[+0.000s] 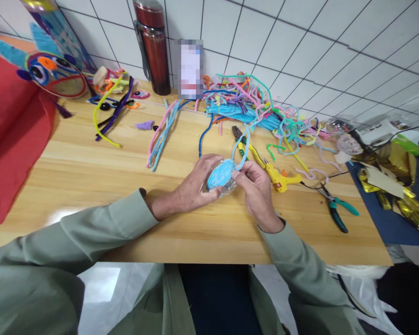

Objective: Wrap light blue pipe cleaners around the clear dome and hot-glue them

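Note:
My left hand [197, 186] is wrapped round a clear plastic piece [227, 188] whose upper face is covered with coiled light-blue pipe cleaner [221, 174]. At the coil's right edge, my right hand [256, 188] pinches a light-blue pipe cleaner, and a loop of it [247, 139] stands up above the fingers. Just beyond the right hand lie yellow-handled pliers [238, 136] and a yellow glue gun [281, 179]. The underside of the plastic piece is mostly hidden by my fingers.
Behind are a heap of coloured pipe cleaners [244, 100], a red thermos [155, 51] and a blurred-out upright panel [190, 70]. A decorated mask-like craft [52, 74] stands at left. Teal-handled pliers [337, 209] lie at right, near gold foil [405, 200]. Red cloth [17, 139] covers the left edge.

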### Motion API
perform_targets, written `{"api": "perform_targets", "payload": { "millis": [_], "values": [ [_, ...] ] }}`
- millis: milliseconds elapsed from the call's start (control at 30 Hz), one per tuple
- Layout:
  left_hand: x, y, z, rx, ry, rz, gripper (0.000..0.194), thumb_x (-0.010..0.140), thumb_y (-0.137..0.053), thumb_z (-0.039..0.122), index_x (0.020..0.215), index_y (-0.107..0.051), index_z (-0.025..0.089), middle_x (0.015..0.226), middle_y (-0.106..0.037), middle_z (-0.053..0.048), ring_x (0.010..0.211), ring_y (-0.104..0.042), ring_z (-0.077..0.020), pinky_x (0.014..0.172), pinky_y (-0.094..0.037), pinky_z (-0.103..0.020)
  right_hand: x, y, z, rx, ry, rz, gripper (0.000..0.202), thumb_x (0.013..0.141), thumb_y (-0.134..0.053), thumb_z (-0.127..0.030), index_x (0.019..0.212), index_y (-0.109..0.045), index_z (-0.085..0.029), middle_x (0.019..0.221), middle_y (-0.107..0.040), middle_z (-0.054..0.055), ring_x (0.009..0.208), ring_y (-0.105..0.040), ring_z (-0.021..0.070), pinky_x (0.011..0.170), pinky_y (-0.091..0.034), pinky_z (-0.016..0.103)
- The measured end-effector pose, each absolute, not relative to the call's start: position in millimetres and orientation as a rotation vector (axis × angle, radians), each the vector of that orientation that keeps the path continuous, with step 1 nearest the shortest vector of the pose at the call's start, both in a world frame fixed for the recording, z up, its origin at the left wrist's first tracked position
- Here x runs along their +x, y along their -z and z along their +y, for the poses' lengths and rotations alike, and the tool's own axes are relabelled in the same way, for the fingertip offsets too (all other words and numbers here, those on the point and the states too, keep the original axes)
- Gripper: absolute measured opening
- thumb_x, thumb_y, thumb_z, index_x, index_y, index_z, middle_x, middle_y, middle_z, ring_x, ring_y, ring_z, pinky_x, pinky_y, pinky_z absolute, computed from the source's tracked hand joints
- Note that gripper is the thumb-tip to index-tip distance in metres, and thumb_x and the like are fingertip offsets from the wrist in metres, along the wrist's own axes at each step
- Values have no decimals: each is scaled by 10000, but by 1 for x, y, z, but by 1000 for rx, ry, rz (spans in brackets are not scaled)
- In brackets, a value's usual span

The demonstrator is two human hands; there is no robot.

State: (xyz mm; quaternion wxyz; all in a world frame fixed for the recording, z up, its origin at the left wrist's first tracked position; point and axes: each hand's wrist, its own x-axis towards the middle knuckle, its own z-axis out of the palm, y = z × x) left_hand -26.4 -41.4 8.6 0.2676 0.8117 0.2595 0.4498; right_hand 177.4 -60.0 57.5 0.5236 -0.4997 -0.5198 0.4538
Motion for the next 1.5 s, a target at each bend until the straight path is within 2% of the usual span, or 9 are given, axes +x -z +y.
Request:
{"api": "perform_targets", "payload": {
  "millis": [500, 800, 933, 1133, 1233, 1333, 1400, 1500],
  "values": [
    [-24, -7, -44, 2171, -1213, 742, 700, 1005, -685, 450, 1609, -386, 264, 1575, -537, -190, 1500, -514, -391, 1267, -455, -657, 177, -57, -62, -1247, -1022, -1282, 265, 811, -790, -372, 786, -549, -263, 723, -511, -54, 683, -466, 143, 633, -419, 297],
    [-24, -12, -47, 2065, -1211, 766, 643, 1007, -695, 506, 1536, -441, 244, 1542, -535, -191, 1482, -526, -372, 1255, -477, -618, 176, -59, -65, -1262, -1039, -1318, 287, 814, -804, -396, 794, -552, -261, 727, -497, -56, 677, -449, 138, 629, -390, 302],
    [-22, -19, -53, 1863, -1177, 858, 570, 1016, -712, 542, 1443, -480, 244, 1485, -546, -170, 1419, -580, -324, 1188, -547, -539, 174, -62, -68, -1260, -1024, -1372, 309, 823, -814, -400, 781, -543, -258, 731, -476, -58, 670, -421, 133, 623, -364, 305],
    [-20, -26, -57, 1767, -1140, 833, 492, 1037, -704, 516, 1381, -463, 258, 1363, -588, -123, 1243, -661, -265, 1038, -624, -454, 177, -64, -69, -1250, -1089, -1406, 246, 828, -813, -400, 817, -616, -254, 752, -514, -42, 694, -449, 148, 649, -386, 316],
    [-22, -26, -58, 1810, -1160, 830, 482, 1036, -700, 493, 1379, -464, 251, 1364, -588, -129, 1284, -645, -282, 1070, -613, -473, 180, -63, -69, -1213, -1105, -1376, 200, 862, -791, -414, 929, -680, -262, 780, -548, -33, 713, -487, 165, 658, -421, 325],
    [-23, -25, -59, 1850, -1172, 837, 479, 1035, -700, 470, 1393, -473, 247, 1418, -576, -149, 1373, -606, -310, 1163, -566, -524, 186, -65, -68, -1177, -914, -1395, 213, 917, -765, -388, 1092, -697, -286, 902, -629, -4, 825, -585, 198, 755, -503, 354],
    [-23, -25, -59, 1861, -1183, 834, 473, 1038, -699, 468, 1393, -477, 249, 1427, -578, -151, 1376, -605, -308, 1189, -549, -533, 190, -66, -67, -1149, -732, -1518, 253, 956, -740, -371, 1199, -710, -309, 1125, -700, 47, 1033, -653, 242, 891, -543, 403],
    [-23, -23, -59, 1858, -1201, 811, 468, 1043, -694, 481, 1390, -478, 253, 1421, -582, -143, 1355, -614, -293, 1193, -548, -520, 197, -68, -62, -1099, -599, -1751, 239, 1006, -693, -368, 1237, -751, -343, 1464, -670, 71, 1378, -603, 306, 1117, -517, 507]
  ]
}}
